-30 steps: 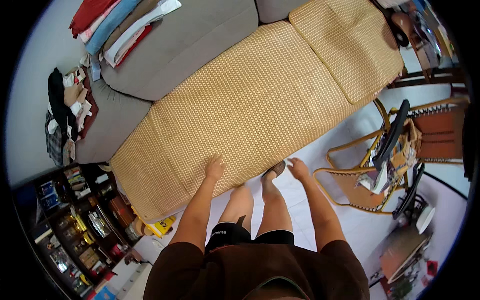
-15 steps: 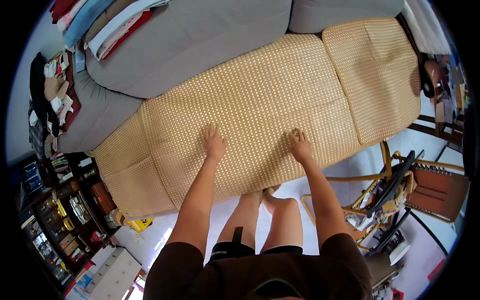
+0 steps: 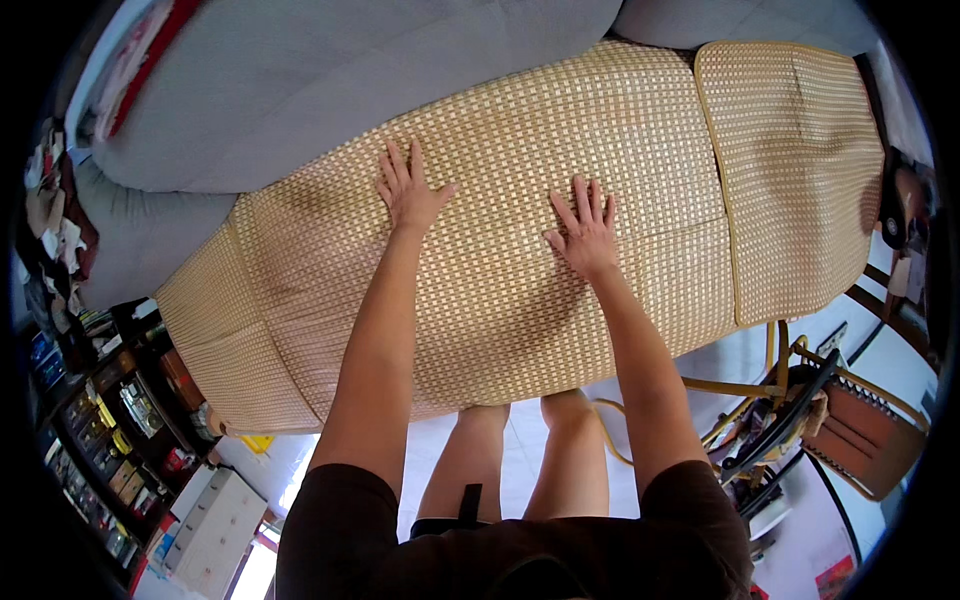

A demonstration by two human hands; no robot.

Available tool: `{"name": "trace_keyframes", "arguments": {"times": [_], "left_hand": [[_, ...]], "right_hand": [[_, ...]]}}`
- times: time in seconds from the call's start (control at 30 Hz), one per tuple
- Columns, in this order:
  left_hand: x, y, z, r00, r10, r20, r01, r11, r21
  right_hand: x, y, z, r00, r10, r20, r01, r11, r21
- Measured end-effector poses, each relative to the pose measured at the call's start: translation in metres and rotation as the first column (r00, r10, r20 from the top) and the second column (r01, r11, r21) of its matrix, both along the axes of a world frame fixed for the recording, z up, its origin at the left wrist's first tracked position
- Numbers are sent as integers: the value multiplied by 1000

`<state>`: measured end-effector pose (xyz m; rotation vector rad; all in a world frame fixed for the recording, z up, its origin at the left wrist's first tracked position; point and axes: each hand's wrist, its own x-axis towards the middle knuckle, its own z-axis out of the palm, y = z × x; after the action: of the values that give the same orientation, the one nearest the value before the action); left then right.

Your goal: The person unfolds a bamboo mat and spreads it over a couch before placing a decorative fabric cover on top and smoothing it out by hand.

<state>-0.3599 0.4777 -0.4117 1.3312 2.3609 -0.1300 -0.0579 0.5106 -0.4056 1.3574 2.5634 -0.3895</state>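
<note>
Across the grey fabric sofa [image 3: 330, 90], both the left hand [image 3: 408, 192] and right hand [image 3: 585, 228] are pressing, fingers spread flat, on the tan woven rattan mat [image 3: 500, 290], which is seemingly lying mostly smooth already.

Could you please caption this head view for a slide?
Left hand and right hand pressed flat, fingers spread, on woven mat covering grey sofa.
</note>
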Motion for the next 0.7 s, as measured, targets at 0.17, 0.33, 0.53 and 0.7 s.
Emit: {"name": "trace_keyframes", "arguments": {"times": [0.17,0.33,0.53,0.7], "left_hand": [[0,13,-27,997,-47,-62,56,987,147],[-3,26,-37,992,-80,-99,95,982,163],[-4,68,-45,992,-1,-124,23,984,174],[-17,105,-37,995,78,-63,-71,992,104]], "right_hand": [[-36,55,-11,998,58,-18,-56,994,92],[-70,111,-30,999,50,12,-51,980,193],[-100,155,-46,998,-27,-50,40,957,288],[-123,190,-34,990,-105,93,92,986,138]]}}
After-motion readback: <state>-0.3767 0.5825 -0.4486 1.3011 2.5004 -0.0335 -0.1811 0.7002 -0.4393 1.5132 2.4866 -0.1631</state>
